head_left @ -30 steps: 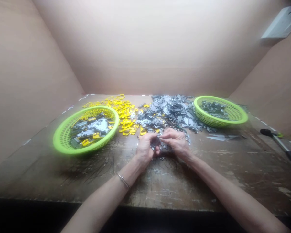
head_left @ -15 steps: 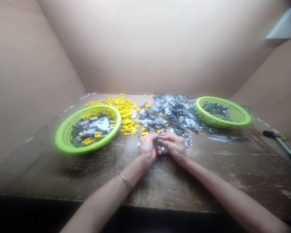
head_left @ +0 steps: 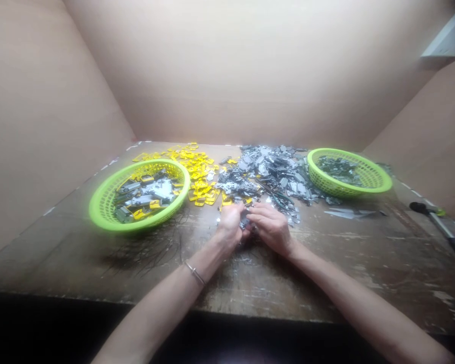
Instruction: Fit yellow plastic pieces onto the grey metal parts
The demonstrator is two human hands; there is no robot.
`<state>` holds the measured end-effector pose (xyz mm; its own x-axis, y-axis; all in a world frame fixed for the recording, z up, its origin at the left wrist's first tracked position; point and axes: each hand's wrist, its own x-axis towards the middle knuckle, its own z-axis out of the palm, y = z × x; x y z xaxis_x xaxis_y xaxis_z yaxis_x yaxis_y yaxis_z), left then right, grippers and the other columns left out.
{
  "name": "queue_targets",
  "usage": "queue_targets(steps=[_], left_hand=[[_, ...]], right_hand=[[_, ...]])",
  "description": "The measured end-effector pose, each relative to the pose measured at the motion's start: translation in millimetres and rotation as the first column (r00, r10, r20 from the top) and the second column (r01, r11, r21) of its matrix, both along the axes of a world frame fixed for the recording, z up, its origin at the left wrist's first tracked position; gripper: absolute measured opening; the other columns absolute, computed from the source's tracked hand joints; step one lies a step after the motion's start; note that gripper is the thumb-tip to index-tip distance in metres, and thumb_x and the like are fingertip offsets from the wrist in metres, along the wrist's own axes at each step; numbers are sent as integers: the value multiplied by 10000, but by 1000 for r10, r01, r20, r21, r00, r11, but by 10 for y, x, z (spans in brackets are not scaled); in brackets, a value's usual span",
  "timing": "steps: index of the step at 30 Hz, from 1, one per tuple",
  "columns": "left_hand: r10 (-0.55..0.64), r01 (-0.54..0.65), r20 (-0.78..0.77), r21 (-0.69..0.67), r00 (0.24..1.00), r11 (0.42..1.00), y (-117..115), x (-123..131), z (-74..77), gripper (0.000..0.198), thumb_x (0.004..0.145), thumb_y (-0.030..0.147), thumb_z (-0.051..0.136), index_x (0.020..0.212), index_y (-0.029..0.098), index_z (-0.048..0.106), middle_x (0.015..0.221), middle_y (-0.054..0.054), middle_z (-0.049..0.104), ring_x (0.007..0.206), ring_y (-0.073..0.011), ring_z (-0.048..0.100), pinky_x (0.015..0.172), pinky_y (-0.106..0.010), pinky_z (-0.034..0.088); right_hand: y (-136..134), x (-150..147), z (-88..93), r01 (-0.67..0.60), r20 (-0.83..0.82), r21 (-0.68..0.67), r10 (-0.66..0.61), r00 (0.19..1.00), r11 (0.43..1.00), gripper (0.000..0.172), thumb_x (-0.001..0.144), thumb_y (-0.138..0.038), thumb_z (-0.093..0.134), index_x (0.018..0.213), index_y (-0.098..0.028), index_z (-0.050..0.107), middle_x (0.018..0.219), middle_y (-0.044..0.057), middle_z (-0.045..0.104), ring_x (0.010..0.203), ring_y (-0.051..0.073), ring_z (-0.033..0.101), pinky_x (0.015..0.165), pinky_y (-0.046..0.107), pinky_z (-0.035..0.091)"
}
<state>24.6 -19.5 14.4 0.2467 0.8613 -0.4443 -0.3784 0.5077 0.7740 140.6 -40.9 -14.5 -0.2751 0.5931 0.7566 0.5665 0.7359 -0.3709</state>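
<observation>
My left hand (head_left: 230, 224) and my right hand (head_left: 272, 227) meet at the middle of the worn wooden table (head_left: 326, 263), fingers curled together round a small grey metal part (head_left: 244, 221) held between them. A thin bracelet (head_left: 195, 273) sits on my left wrist. Just beyond my fingers lies a heap of grey metal parts (head_left: 267, 174), and to its left a spread of yellow plastic pieces (head_left: 197, 174).
A green basket (head_left: 102, 202) at the left holds grey and yellow assembled pieces. A second green basket (head_left: 379, 182) at the right holds dark grey parts. A black-handled tool (head_left: 440, 222) lies at the far right. Thin dark wires (head_left: 151, 250) lie in front of the left basket. Board walls enclose the table.
Both hands stay pressed together on the small part and have shifted slightly away from me, toward the grey heap; the view has tilted a little.
</observation>
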Motion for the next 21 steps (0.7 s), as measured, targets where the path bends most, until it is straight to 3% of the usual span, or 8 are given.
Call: queue_targets(steps=[3,5,7,11,14,17,21], left_hand=[[-20,20,-6,12,1000,1000,5,-2,-13,156,704,285,436,663,136,413,444,15,441,280,-69,378,254,-154,231],[-54,54,3,33,999,998,16,-15,-8,154,705,280,441,667,132,420,457,7,453,290,-79,396,251,-167,259],[-90,88,43,62,995,994,29,-38,12,147,714,265,437,671,124,433,478,-8,470,321,-96,429,259,-194,306],[-238,222,144,121,960,968,54,-98,69,129,702,224,472,704,95,474,580,-58,529,430,-132,506,340,-285,428],[-315,284,177,181,932,942,93,-157,103,137,682,197,505,765,89,496,679,-89,559,510,-153,545,432,-345,476],[-174,123,195,249,965,961,170,-235,118,147,687,202,506,805,116,482,678,-64,560,550,-153,561,488,-354,487],[117,-170,194,285,974,944,274,-326,107,135,683,212,510,786,137,467,679,-26,555,569,-121,562,482,-274,481]], right_hand=[[4,3,-7,13,-29,-71,-15,999,997,181,707,-118,466,775,-197,614,854,43,613,854,152,529,805,331,405],[11,13,25,55,-123,-225,-84,989,973,154,707,-169,486,780,-199,618,846,43,606,804,146,543,760,304,424],[24,30,75,65,-252,-409,-181,951,910,150,681,-234,529,791,-185,618,831,46,600,753,147,554,694,282,444],[62,66,187,-102,-462,-641,-276,843,760,246,583,-288,616,781,-143,608,730,34,609,607,137,561,567,265,454],[94,94,290,-184,-531,-654,-272,803,734,253,555,-279,636,760,-134,608,725,31,615,596,127,559,568,260,455],[135,153,411,-162,-541,-630,-279,793,760,321,592,-287,608,876,-140,580,807,44,611,653,125,565,612,268,461],[208,287,520,78,-352,-682,-419,837,727,347,615,-274,580,917,-104,554,787,71,609,621,123,559,595,273,454]])
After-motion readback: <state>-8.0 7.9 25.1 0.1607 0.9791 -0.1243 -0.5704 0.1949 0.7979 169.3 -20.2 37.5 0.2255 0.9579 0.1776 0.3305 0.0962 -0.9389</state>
